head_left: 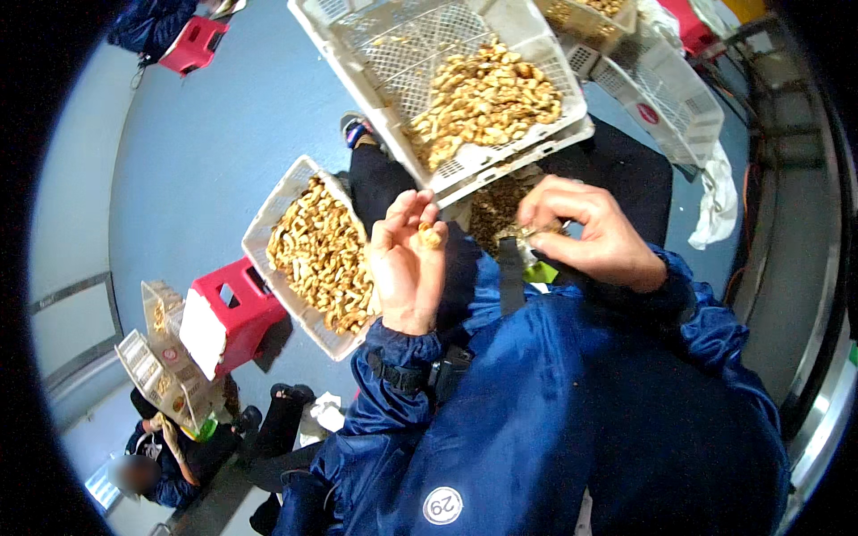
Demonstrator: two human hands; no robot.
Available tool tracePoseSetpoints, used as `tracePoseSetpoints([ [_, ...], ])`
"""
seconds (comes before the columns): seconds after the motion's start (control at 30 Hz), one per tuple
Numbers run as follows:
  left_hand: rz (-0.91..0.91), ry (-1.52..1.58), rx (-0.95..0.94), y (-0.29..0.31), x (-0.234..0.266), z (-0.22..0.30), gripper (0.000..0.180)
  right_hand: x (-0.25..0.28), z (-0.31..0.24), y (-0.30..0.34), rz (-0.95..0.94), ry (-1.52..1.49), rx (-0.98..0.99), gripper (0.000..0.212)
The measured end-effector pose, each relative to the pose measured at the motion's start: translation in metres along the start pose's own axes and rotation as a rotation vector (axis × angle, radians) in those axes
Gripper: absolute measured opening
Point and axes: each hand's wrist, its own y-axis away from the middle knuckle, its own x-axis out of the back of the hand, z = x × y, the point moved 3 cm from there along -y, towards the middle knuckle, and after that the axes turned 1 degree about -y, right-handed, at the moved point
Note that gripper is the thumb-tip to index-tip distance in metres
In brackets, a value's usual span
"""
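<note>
My left hand (408, 268) is turned palm up with its fingers curled. A small, pale tan piece that looks like a mushroom (431, 236) is held at those fingers. My right hand (594, 230) makes a pinch over a heap of dark brown scraps (497, 213) between my legs. What its fingertips hold, if anything, is too small to make out. Beyond my hands, a white plastic crate (357, 80) holds many similar mushroom pieces (487, 94). Beside my left hand stands another white crate (257, 234), filled with more of them.
A red stool (234, 308) stands left of the filled crate. More white crates (661, 98) sit at the far right, near a white bag (717, 201). Another person (165, 456) works at the lower left by tilted crates. A metal-edged structure (795, 223) runs along the right.
</note>
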Motion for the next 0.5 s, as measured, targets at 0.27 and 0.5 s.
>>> tracePoseSetpoints([
  [0.27,-0.195,-0.263,-0.108,-0.015,-0.062,-0.050,0.037,-0.010,0.001,-0.007,0.224,-0.092,0.119,0.010],
  [0.5,-0.253,-0.448,0.072,0.003,-0.073,-0.047,0.051,-0.001,0.005,-0.004,0.251,-0.151,0.027,0.009],
])
